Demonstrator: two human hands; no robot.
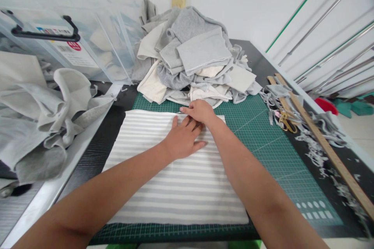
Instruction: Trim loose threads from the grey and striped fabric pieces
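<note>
A grey-and-white striped fabric piece (175, 186) lies flat on the green cutting mat (263, 144). My left hand (182, 138) rests palm down on the fabric near its far edge, fingers spread. My right hand (198, 111) sits just beyond it at the fabric's far edge, fingers curled; a small dark tip shows at its fingertips, but I cannot tell what it holds.
A heap of grey and cream fabric scraps (193, 58) sits behind the mat. Clear plastic bins (67, 35) and loose grey cloth (43, 124) are on the left. Wooden rulers (318, 136), scissors (288, 122) and fabric trimmings (315, 148) lie at the right.
</note>
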